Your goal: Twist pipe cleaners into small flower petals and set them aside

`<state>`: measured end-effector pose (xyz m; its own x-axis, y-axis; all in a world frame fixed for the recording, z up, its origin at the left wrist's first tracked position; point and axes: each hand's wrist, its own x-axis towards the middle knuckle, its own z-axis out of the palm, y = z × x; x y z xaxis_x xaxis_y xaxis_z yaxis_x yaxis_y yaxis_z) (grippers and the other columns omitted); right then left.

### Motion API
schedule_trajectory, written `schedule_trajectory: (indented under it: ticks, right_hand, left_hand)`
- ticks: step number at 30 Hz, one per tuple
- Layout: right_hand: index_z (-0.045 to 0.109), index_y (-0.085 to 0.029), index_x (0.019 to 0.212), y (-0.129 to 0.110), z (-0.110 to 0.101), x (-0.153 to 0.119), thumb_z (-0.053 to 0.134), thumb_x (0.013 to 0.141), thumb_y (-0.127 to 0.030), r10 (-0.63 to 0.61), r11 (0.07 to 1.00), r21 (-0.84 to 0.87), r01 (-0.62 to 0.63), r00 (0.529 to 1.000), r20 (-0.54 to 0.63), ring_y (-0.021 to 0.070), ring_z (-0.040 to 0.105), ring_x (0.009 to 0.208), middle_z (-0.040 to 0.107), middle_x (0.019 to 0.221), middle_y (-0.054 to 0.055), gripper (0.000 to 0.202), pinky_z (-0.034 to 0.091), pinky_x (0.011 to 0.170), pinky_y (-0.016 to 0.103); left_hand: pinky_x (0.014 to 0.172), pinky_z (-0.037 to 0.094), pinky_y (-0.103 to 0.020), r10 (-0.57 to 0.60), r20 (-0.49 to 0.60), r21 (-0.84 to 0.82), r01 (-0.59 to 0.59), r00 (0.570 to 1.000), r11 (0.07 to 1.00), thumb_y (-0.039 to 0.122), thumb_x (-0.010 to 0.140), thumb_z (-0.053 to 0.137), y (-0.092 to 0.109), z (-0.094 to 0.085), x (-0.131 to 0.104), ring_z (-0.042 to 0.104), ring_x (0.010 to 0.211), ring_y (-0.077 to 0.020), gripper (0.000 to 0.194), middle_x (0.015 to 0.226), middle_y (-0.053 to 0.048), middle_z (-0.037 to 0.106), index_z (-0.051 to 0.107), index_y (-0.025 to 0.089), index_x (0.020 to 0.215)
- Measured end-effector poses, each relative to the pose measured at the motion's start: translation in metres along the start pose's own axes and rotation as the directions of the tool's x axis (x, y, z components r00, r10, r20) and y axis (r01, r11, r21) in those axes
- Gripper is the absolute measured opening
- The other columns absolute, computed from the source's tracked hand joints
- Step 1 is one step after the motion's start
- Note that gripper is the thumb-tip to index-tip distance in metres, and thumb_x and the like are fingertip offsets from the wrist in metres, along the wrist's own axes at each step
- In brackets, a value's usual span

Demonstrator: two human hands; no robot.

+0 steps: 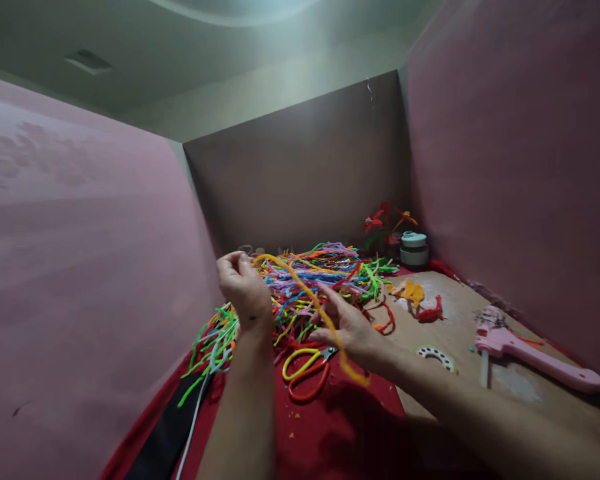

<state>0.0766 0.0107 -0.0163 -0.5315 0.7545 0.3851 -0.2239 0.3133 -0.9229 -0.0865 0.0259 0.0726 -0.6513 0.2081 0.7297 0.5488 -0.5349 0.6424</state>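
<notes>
My left hand (244, 285) is closed, pinching one end of an orange-yellow pipe cleaner (300, 283). The fuzzy stem arches up from the fingers and slopes down to the right, its lower end bent. Beside it is my right hand (349, 328), fingers apart; the stem crosses in front of that palm, and no grip on it shows. Behind both hands lies a large heap of many-coloured pipe cleaners (325, 267). Scissors (307, 373) with one yellow and one red handle loop rest below the hands, on a red cloth (345, 427).
A brown board (460, 300) on the right holds a pink glue gun (540, 357), a white ring with holes (435, 358) and red and orange fuzzy pieces (420, 297). Farther back stand a lidded container (414, 250) and red flowers (375, 222). Pink panels (520, 167) rise at both sides.
</notes>
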Motion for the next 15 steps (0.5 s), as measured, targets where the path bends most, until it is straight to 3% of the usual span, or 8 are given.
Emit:
schedule_trajectory:
  ticks: [3,6,8,11,13,14,15]
  right_hand:
    - [0.032,-0.030,0.136,-0.010,-0.003,-0.005,0.068,0.069,-0.023,-0.273,0.962,-0.063,0.267,0.953,-0.130,0.0103,0.051,0.068,0.056,0.090,0.001,0.076,0.042,0.064,0.024]
    - [0.060,-0.024,0.112,-0.021,-0.014,-0.001,0.057,0.081,-0.029,-0.321,0.946,-0.041,0.320,0.923,-0.212,0.0099,0.050,0.063,0.058,0.077,0.001,0.032,0.041,0.061,0.025]
    - [0.067,-0.018,0.092,-0.025,-0.023,0.005,0.052,0.083,-0.036,-0.198,0.957,0.147,0.252,0.932,-0.305,0.0099,0.051,0.057,0.060,0.070,0.002,0.024,0.041,0.056,0.025]
    - [0.065,-0.015,0.079,-0.026,-0.034,0.015,0.056,0.080,-0.038,0.067,0.827,0.544,0.142,0.936,-0.345,0.0101,0.053,0.051,0.062,0.065,0.003,0.025,0.043,0.052,0.025]
    - [0.064,-0.014,0.076,-0.023,-0.037,0.020,0.057,0.080,-0.034,0.159,0.743,0.661,0.104,0.932,-0.325,0.0102,0.054,0.051,0.063,0.063,0.003,0.022,0.043,0.052,0.024]
    - [0.064,-0.014,0.076,-0.020,-0.036,0.022,0.056,0.080,-0.032,0.176,0.720,0.687,0.097,0.932,-0.316,0.0102,0.055,0.051,0.063,0.063,0.003,0.020,0.043,0.052,0.024]
    - [0.065,-0.013,0.077,-0.018,-0.035,0.022,0.056,0.081,-0.030,0.179,0.705,0.703,0.094,0.936,-0.304,0.0103,0.055,0.051,0.064,0.064,0.004,0.019,0.044,0.052,0.024]
  left_hand:
    - [0.063,0.037,-0.021,0.005,0.089,0.076,-0.012,0.996,0.997,0.013,0.077,0.052,-0.004,0.004,-0.025,0.047,0.060,-0.0091,0.004,0.065,0.003,0.051,0.053,0.017,0.075]
    - [0.065,0.037,-0.019,-0.159,0.168,-0.136,0.183,0.973,0.974,0.011,0.070,0.061,-0.011,0.003,-0.035,0.048,0.064,-0.0088,0.008,0.068,0.002,0.054,0.057,0.017,0.073]
    - [0.062,0.039,-0.020,-0.294,0.209,-0.278,0.345,0.933,0.897,0.017,0.072,0.062,-0.019,0.001,-0.035,0.047,0.059,-0.0083,0.007,0.067,0.003,0.053,0.055,0.016,0.074]
    - [0.059,0.045,-0.025,-0.449,0.262,-0.407,0.520,0.854,0.751,0.041,0.085,0.042,-0.028,-0.004,-0.033,0.050,0.054,-0.0098,0.029,0.064,0.001,0.050,0.050,0.016,0.075]
    - [0.056,0.047,-0.026,-0.566,0.389,-0.537,0.678,0.727,0.502,0.052,0.084,0.037,-0.029,-0.006,-0.038,0.054,0.056,-0.0110,0.042,0.067,-0.002,0.054,0.052,0.014,0.077]
    - [0.055,0.047,-0.025,-0.566,0.465,-0.545,0.724,0.681,0.423,0.055,0.082,0.039,-0.027,-0.007,-0.043,0.055,0.057,-0.0114,0.044,0.071,-0.004,0.057,0.054,0.013,0.080]
    - [0.055,0.048,-0.024,-0.534,0.526,-0.542,0.745,0.662,0.389,0.055,0.080,0.044,-0.025,-0.006,-0.050,0.056,0.059,-0.0113,0.044,0.075,-0.006,0.058,0.055,0.013,0.082]
